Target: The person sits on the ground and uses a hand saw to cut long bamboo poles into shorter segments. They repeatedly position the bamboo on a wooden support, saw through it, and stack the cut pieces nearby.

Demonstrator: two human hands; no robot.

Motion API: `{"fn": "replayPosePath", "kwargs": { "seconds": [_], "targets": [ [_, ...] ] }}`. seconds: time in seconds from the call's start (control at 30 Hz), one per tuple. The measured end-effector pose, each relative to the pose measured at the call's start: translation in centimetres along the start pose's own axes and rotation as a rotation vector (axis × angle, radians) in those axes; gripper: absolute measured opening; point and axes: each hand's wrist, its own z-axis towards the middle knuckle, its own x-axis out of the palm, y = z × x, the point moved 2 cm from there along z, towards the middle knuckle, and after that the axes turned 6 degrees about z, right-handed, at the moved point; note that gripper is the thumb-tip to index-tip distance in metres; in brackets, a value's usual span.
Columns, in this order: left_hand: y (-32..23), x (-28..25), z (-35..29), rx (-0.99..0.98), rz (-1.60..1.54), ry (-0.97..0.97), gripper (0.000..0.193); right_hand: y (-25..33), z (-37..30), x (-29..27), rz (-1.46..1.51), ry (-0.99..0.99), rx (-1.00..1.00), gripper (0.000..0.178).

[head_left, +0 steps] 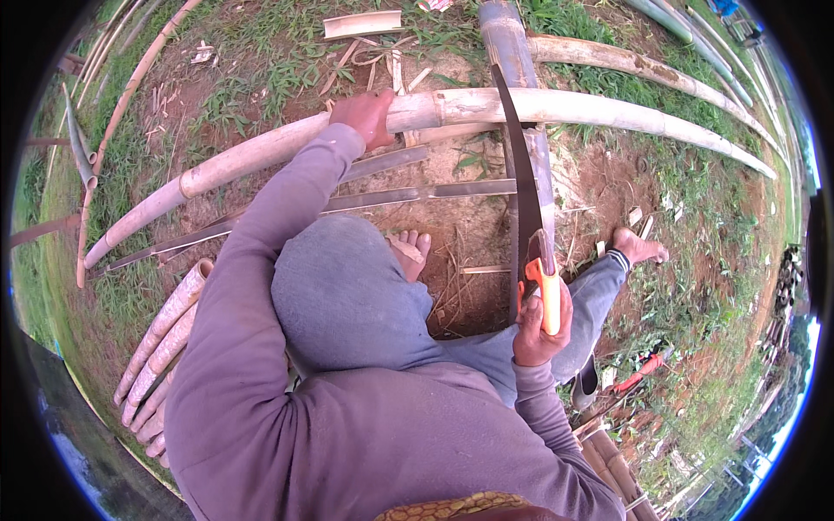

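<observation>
A long pale bamboo pole (252, 149) runs across in front of me from left to right, bending with the lens. My left hand (365, 117) is closed over the pole, left of its middle. In my right hand (543, 326) is a hand saw (521, 165), gripped by its orange and yellow handle. Its long dark curved blade points away from me and overlaps the pole; I cannot tell whether the teeth touch it. Under the pole lies a thick grey bamboo pole (506, 35) pointing away from me.
Split bamboo strips (373, 200) lie between the pole and my bent knee. Cut bamboo lengths (165, 339) are piled at my left. Another pole (608, 57) lies at the far right. A red-handled tool (638, 372) rests on the grass at right, near a dark shoe (585, 384).
</observation>
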Motion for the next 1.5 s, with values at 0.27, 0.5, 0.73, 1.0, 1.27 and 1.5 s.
{"fn": "replayPosePath", "kwargs": {
  "seconds": [0.27, 0.5, 0.73, 1.0, 1.27, 1.5],
  "targets": [
    [-0.6, -0.6, 0.3, 0.017, 0.014, 0.001, 0.068, -4.8, 16.7, 9.0, -0.225, 0.065, -0.163, 0.04],
    [0.2, 0.2, -0.1, -0.016, 0.013, 0.035, 0.069, -0.3, -1.7, -2.0, -0.121, 0.068, -0.038, 0.048],
    [-1.4, -0.4, 0.5, 0.022, -0.002, -0.015, 0.071, -5.3, 17.4, 8.4, -0.142, 0.056, -0.089, 0.038],
    [0.3, 0.2, 0.0, -0.009, 0.011, 0.01, 0.066, -1.4, 0.9, -1.4, -0.221, 0.12, -0.095, 0.048],
    [-1.2, -0.2, 0.4, 0.021, -0.004, -0.027, 0.065, -5.4, 15.7, 7.5, -0.158, 0.07, -0.146, 0.036],
    [-0.1, -0.4, -0.2, -0.007, 0.026, -0.028, 0.06, -4.2, 5.2, 1.2, -0.203, 0.038, -0.121, 0.043]
  ]
}}
